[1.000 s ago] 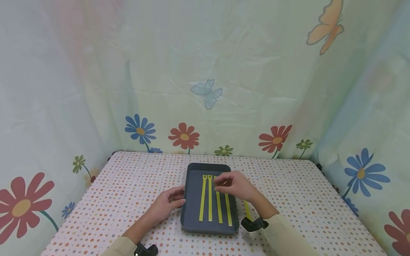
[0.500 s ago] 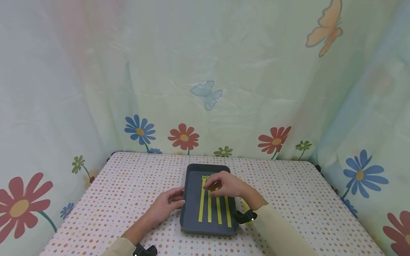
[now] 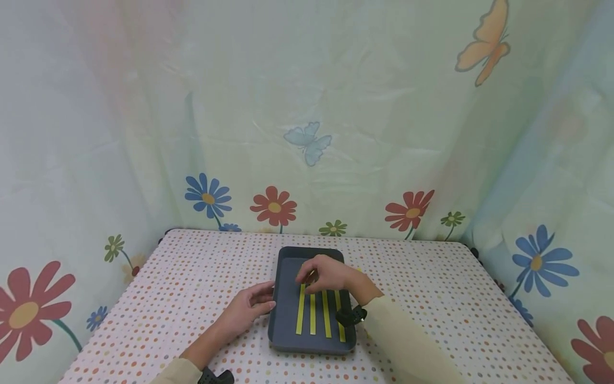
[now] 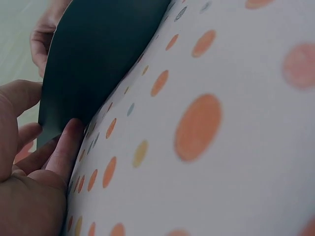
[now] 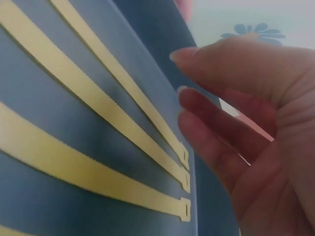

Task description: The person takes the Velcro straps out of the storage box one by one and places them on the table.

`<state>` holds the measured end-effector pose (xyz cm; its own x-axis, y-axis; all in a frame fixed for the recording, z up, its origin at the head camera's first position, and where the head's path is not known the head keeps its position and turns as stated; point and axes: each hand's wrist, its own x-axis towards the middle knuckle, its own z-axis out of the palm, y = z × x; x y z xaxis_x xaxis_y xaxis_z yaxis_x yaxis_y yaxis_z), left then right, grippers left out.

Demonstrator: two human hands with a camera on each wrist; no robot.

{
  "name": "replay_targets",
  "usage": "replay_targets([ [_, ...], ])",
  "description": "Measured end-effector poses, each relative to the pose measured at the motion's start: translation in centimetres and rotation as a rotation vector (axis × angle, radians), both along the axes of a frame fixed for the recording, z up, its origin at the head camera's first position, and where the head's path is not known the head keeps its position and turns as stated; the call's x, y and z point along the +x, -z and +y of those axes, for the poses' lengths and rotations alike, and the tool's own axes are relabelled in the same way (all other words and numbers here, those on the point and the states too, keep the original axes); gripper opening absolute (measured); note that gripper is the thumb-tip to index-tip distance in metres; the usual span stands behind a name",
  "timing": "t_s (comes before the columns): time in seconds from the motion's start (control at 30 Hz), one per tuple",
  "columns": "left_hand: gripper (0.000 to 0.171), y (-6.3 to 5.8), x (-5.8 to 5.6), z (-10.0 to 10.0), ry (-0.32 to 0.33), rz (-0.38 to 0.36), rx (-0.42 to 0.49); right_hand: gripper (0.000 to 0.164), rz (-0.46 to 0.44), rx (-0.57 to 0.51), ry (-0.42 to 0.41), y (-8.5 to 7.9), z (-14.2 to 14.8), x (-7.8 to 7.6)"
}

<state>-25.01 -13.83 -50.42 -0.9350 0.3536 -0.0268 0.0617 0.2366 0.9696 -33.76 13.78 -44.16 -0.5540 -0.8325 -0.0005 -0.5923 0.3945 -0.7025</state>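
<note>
A dark grey tray (image 3: 283, 325) stands on the dotted tabletop, with several yellow hook-and-loop cable ties (image 3: 300, 314) laid lengthwise in it. Their slotted heads line up near the tray's far end, as the right wrist view shows with one cable tie (image 5: 93, 172). My right hand (image 3: 326, 274) hovers over the heads and hides them in the head view. Its thumb and fingers are bent slightly and apart, holding nothing. Against the tray's left side rest the fingers of my left hand (image 3: 244, 308). The left wrist view has this hand (image 4: 34, 196) touching the outer wall.
Just right of the tray, something yellow (image 3: 359, 270) peeks out on the table, mostly covered by the right forearm. The white dotted tabletop (image 3: 201, 277) extends around the tray. A flower-printed curtain (image 3: 364, 138) closes in the back and sides.
My right hand has moved left across the tray, from the right-hand cable ties toward the leftmost ones. The left hand stays at the tray's side.
</note>
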Motion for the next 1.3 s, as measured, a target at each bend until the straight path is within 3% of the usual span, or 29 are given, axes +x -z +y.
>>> replay_targets([
  [0.33, 0.059, 0.1, 0.0, -0.1, -0.002, 0.007, -0.009, 0.019, 0.103, 0.077, -0.007, 0.6, -1.3, -0.6],
  [0.63, 0.059, -0.1, 0.0, 0.0, 0.004, 0.005, -0.012, 0.023, 0.168, 0.15, -0.028, 1.0, -2.0, -0.8],
  [1.3, 0.06, 0.1, 0.1, -0.1, 0.004, 0.005, -0.014, 0.026, 0.268, 0.276, -0.06, 0.4, -2.3, -0.9],
])
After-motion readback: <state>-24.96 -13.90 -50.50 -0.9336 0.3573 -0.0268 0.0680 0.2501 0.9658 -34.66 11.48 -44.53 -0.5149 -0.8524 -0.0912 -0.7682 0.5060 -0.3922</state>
